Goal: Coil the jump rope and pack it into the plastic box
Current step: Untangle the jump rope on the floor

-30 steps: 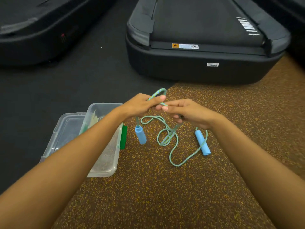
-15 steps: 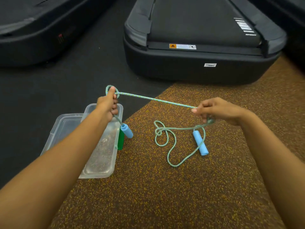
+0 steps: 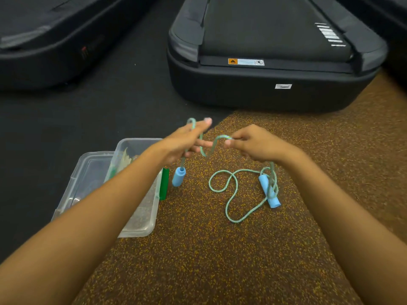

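Two hands work the mint-green braided jump rope (image 3: 222,188), most of it lying slack on the speckled brown rubber floor (image 3: 198,260). The left hand (image 3: 185,142), fingers loosely spread, carries a loop, one blue foam handle (image 3: 178,176) dangling. The right hand (image 3: 253,144) pinches the strand. Better to lay even loops over the left palm, feeding slack steadily. The clear plastic box (image 3: 141,225) waits just left.
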The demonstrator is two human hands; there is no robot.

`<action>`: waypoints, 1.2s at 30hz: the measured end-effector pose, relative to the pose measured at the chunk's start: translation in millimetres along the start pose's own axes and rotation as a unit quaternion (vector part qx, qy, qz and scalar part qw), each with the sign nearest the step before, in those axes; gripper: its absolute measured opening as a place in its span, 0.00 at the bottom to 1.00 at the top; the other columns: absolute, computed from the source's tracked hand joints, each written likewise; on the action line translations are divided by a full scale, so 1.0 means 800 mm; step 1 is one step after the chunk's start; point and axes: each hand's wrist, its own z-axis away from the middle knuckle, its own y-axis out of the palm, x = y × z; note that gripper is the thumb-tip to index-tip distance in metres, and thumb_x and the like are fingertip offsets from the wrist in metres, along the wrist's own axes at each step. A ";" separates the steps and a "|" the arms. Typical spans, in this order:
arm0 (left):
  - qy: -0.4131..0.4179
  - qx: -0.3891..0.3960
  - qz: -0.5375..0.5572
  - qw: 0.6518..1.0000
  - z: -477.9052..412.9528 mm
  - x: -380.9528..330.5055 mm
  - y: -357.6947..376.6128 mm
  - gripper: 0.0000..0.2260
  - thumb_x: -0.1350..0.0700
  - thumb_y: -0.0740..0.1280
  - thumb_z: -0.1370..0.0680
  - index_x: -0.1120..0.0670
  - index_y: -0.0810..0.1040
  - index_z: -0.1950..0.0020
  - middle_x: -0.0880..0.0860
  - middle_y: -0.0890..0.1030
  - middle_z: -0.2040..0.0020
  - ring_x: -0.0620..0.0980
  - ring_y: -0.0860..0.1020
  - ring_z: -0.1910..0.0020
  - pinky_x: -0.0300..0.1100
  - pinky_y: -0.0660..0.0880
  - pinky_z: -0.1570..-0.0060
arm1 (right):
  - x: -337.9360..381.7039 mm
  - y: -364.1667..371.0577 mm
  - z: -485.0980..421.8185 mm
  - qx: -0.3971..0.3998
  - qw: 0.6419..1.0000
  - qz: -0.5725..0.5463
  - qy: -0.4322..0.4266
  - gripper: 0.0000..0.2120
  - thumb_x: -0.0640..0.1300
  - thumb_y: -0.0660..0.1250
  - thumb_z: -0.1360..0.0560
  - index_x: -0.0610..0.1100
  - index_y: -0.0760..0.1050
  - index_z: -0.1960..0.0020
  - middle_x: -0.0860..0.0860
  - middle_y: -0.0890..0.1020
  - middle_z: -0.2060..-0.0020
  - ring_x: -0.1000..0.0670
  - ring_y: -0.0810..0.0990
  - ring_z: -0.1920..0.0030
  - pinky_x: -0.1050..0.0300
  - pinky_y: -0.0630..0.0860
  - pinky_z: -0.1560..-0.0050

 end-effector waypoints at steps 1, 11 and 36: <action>0.015 0.032 -0.028 0.999 0.003 -0.002 0.007 0.19 0.36 0.59 0.24 0.46 0.71 0.39 0.52 0.83 0.50 0.41 0.69 0.70 0.35 0.61 0.73 | 0.004 0.007 -0.002 -0.003 1.000 0.002 -0.010 0.15 0.51 0.63 0.24 0.48 0.74 0.68 0.51 0.72 0.74 0.54 0.69 0.74 0.58 0.66 0.68; 0.086 0.025 0.033 0.995 0.003 0.006 -0.011 0.09 0.49 0.68 0.25 0.54 0.82 0.56 0.45 0.70 0.71 0.40 0.60 0.76 0.34 0.54 0.76 | -0.022 -0.001 0.002 0.030 0.977 -0.213 0.011 0.06 0.43 0.69 0.28 0.42 0.75 0.56 0.50 0.70 0.74 0.55 0.66 0.77 0.61 0.65 0.71; 0.099 0.107 -0.013 0.989 0.023 -0.017 0.009 0.07 0.46 0.68 0.27 0.47 0.83 0.57 0.43 0.79 0.65 0.41 0.60 0.73 0.33 0.56 0.75 | 0.018 0.001 -0.002 0.022 0.980 -0.196 -0.030 0.15 0.46 0.62 0.23 0.35 0.77 0.59 0.51 0.64 0.77 0.56 0.58 0.78 0.65 0.55 0.78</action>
